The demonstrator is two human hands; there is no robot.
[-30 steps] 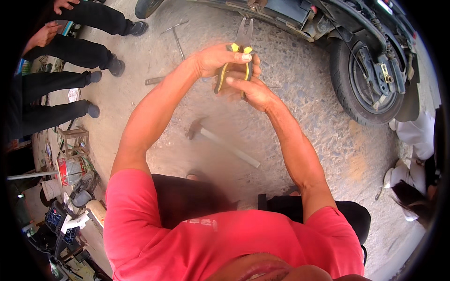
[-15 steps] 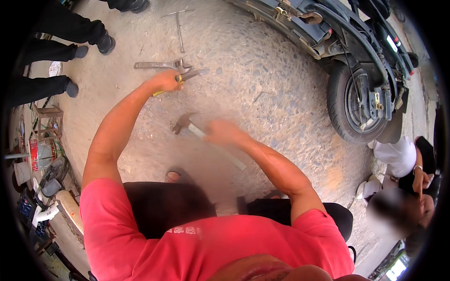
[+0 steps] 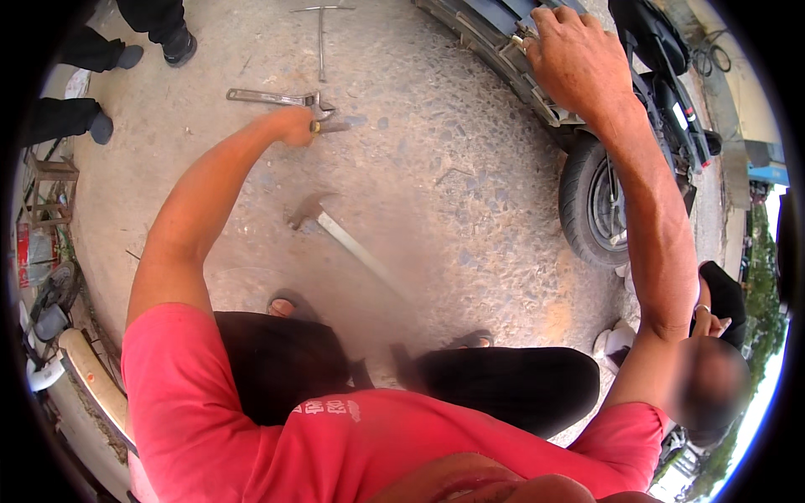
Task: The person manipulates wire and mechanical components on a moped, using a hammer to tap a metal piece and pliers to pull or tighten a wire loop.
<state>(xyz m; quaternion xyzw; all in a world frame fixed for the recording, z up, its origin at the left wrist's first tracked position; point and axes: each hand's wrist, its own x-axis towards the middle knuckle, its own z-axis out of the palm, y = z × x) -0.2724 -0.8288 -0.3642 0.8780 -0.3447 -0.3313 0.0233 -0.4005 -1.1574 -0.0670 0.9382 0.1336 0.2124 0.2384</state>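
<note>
My left hand (image 3: 293,126) is closed around pliers (image 3: 329,127) with yellow on the handles, held low over the ground. Right beside it lies a steel adjustable wrench (image 3: 267,97). My right hand (image 3: 580,63) is stretched out to the far right over the motorbike (image 3: 495,54), its fingers bent at the frame edge; whatever is under the fingertips is hidden. On the ground between my arms rests a claw hammer (image 3: 340,235) with a pale handle, slightly blurred. Farther off lies a T-handle wrench (image 3: 321,42).
The motorbike's wheel (image 3: 591,201) stands at the right. Dark-trousered legs with shoes (image 3: 179,46) are at the far left, near a small wooden stool (image 3: 52,189). Another person (image 3: 713,318) crouches at the right. My knees (image 3: 511,386) are bent at the near side.
My right hand has left the hammer area and reached up and right to the motorbike. The hammer lies on the ground. My left hand keeps the pliers, almost in place.
</note>
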